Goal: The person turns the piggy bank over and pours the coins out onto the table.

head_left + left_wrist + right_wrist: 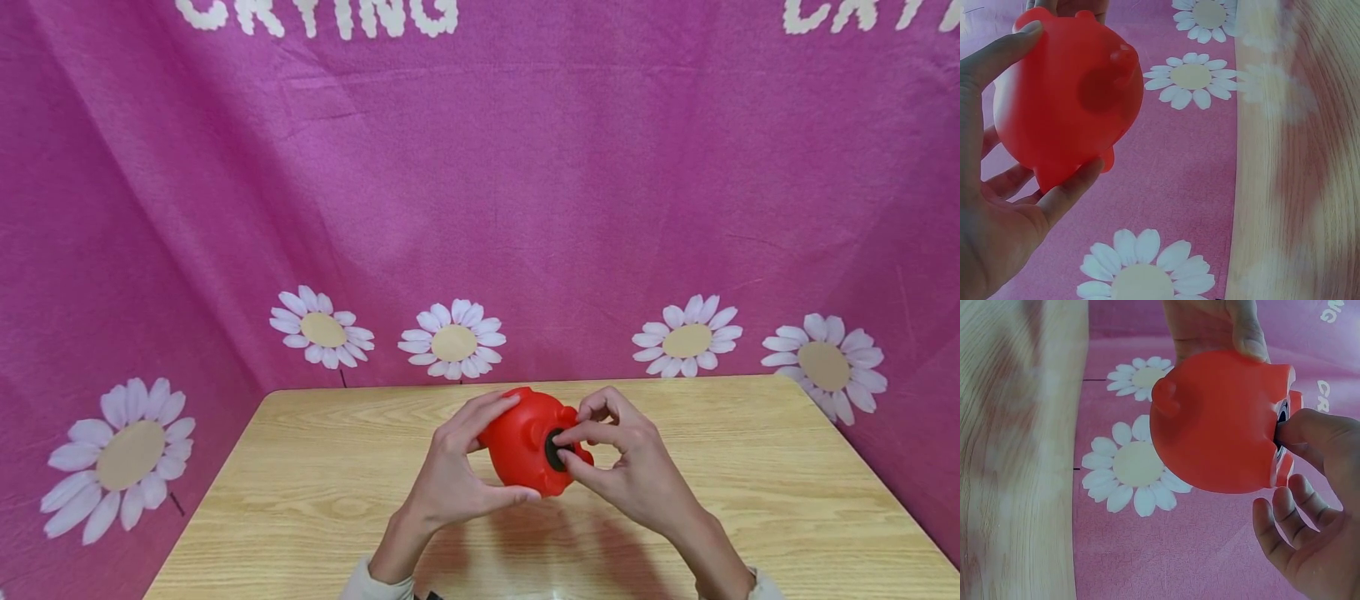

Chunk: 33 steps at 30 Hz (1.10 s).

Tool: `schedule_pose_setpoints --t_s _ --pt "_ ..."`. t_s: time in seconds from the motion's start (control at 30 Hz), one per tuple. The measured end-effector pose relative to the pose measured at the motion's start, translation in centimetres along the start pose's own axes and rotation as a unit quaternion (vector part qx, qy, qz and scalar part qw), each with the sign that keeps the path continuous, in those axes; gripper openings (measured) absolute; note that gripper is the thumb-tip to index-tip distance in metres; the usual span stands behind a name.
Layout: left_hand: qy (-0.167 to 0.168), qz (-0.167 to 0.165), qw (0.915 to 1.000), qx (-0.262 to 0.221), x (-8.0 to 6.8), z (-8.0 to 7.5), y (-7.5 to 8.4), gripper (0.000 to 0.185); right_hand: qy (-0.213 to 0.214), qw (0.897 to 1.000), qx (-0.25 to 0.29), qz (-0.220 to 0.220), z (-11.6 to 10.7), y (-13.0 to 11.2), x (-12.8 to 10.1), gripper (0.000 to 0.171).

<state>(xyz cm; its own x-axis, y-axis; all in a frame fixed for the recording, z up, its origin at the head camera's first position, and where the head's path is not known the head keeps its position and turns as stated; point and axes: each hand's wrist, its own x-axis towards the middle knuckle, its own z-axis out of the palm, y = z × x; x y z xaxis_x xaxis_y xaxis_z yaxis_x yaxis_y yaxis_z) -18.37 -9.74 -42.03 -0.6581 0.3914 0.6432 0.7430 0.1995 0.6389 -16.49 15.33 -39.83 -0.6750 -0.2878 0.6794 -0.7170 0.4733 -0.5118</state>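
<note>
A glossy red piggy bank (517, 442) is held up above the table, its underside with the stubby feet turned to the right. My left hand (453, 467) grips its round body, thumb on the near side and fingers on the far side. Set in the underside is a round black plug (553, 452). The thumb and index finger of my right hand (630, 458) pinch at this plug, while its other fingers stay bent beside the feet. In the right wrist view the plug (1282, 425) is partly hidden behind the thumb and the feet.
The light wooden table (315, 500) spreads beneath both hands. Behind it and along both sides hangs a pink cloth (480, 183) with printed white daisies and lettering. A small dark object (433, 596) shows at the bottom edge, by the left sleeve.
</note>
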Motion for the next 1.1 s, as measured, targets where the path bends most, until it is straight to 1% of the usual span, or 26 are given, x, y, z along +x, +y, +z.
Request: schedule_pose_setpoints --t_s 0.33,0.47,0.6,0.8,1.1 --pt "-0.006 -0.008 0.9999 -0.004 -0.07 0.03 0.08 0.094 -0.004 1.000 0.005 -0.010 -0.02 0.24 -0.02 0.038" --pt "-0.010 -0.014 0.9998 -0.008 -0.08 0.06 0.12 0.094 -0.005 1.000 0.007 -0.025 -0.08 0.31 0.01 0.038" --pt "-0.015 -0.013 0.9998 -0.011 -0.08 0.11 0.05 0.093 -0.009 0.999 0.007 -0.035 -0.19 0.31 0.05 0.038" --pt "-0.013 -0.004 0.9999 -0.009 -0.06 0.15 -0.05 0.093 -0.004 1.000 0.006 -0.027 -0.27 0.33 0.09 0.038" --pt "-0.008 0.001 0.9999 -0.008 -0.07 0.23 0.03 0.094 -0.004 1.000 -0.011 -0.011 -0.38 0.33 0.00 0.035"
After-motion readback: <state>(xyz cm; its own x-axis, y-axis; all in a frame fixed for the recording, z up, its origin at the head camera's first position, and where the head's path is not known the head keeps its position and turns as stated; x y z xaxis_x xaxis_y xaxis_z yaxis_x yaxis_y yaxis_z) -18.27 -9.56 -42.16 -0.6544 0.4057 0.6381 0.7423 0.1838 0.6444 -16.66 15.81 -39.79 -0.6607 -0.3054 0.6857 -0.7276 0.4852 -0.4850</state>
